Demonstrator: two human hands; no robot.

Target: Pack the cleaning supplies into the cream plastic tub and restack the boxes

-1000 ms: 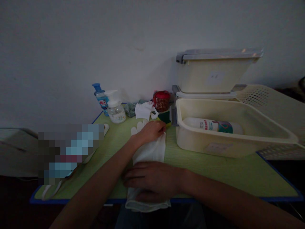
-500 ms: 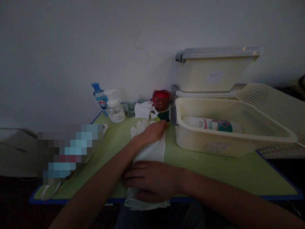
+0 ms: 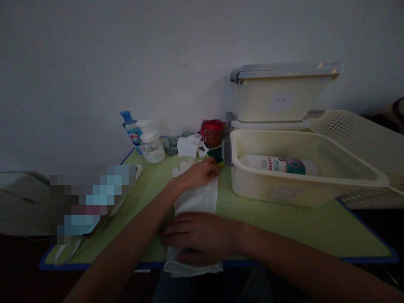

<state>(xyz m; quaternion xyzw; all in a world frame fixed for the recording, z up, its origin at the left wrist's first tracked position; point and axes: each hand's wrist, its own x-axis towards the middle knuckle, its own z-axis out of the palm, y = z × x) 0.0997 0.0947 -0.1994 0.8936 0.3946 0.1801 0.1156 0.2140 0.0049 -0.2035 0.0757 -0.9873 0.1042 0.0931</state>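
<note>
A long white glove (image 3: 197, 200) lies flat on the green table (image 3: 284, 223), its cuff hanging over the near edge and its fingertips pointing away. My left hand (image 3: 198, 173) rests on the glove's far end near the fingers, its own fingers curled down on the fabric. My right hand (image 3: 197, 237) lies flat and spread on the cuff end, pressing it to the table.
A cream basin (image 3: 303, 185) with a bottle (image 3: 277, 164) lying in it stands to the right, with a lidded box (image 3: 280, 94) stacked behind. At the back are a pump bottle (image 3: 150, 143), a blue bottle (image 3: 130, 127), a crumpled white cloth (image 3: 189, 145) and a red jar (image 3: 212, 132).
Both hands stay on the glove, almost still. The view has shifted slightly, so everything sits a little further left.
</note>
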